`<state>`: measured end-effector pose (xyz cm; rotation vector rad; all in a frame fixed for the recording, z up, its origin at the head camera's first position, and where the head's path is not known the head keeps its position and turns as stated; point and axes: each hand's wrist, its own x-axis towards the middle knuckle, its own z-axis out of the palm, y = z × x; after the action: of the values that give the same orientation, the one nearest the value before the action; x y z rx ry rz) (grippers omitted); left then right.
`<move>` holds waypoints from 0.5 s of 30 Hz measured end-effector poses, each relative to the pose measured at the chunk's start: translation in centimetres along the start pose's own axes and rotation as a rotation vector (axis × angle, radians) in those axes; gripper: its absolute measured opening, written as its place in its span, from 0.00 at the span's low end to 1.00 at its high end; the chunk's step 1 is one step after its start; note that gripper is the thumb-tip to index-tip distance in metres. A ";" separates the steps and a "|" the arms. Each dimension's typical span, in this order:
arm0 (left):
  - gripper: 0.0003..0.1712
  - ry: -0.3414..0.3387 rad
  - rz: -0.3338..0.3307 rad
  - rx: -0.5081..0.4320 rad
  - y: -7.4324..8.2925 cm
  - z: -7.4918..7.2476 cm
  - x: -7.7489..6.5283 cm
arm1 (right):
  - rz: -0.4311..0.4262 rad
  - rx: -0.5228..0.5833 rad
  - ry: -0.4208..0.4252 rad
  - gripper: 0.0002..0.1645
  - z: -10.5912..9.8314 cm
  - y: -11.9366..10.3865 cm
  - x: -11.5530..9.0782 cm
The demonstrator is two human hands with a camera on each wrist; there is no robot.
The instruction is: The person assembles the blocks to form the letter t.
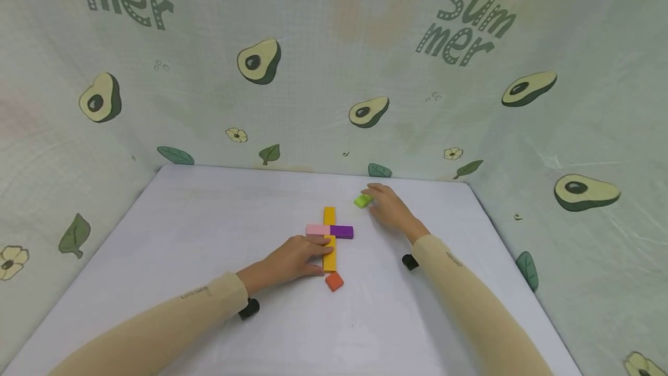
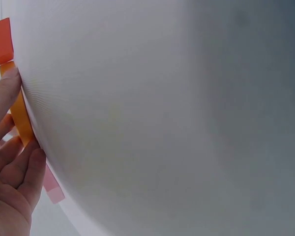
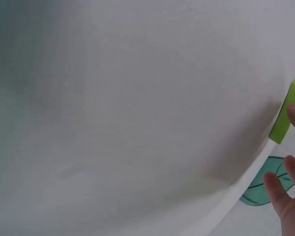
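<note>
My left hand [image 1: 294, 258] holds the near yellow block [image 1: 329, 261] lengthwise, thumb at its near end and fingers at its far end. An orange-red block [image 1: 334, 281] lies turned at an angle just in front of it. Beyond the held block, a pink block [image 1: 318, 230] and a purple block [image 1: 341, 232] lie end to end, with another yellow block [image 1: 329, 215] behind them; together they form a cross. My right hand [image 1: 388, 206] is at a lime-green block [image 3: 287, 112] farther back, the thumb overlapping it and the other fingers spread apart.
The blocks lie on a white table [image 1: 235, 202]. A printed cloth [image 1: 313, 74] with avocados and leaves hangs behind it and along both sides. Black wrist devices show under the left sleeve [image 1: 224, 290] and the right sleeve [image 1: 435, 254].
</note>
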<state>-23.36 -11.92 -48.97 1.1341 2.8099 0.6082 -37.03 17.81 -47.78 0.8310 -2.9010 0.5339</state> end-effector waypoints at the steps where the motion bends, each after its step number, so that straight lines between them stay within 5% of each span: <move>1: 0.35 0.000 -0.001 -0.001 0.0 0.0 0.0 | 0.008 -0.007 -0.013 0.29 0.0 0.1 0.3; 7: 0.35 -0.003 -0.008 0.008 0.2 -0.2 0.0 | 0.037 -0.036 -0.113 0.28 0.4 0.4 1.8; 15: 0.35 -0.014 -0.016 0.021 0.1 0.0 0.1 | 0.017 -0.039 -0.143 0.21 0.9 0.3 2.6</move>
<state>-23.41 -11.75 -48.96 1.1137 2.8171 0.5680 -39.33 16.42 -48.29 0.8740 -3.0397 0.4344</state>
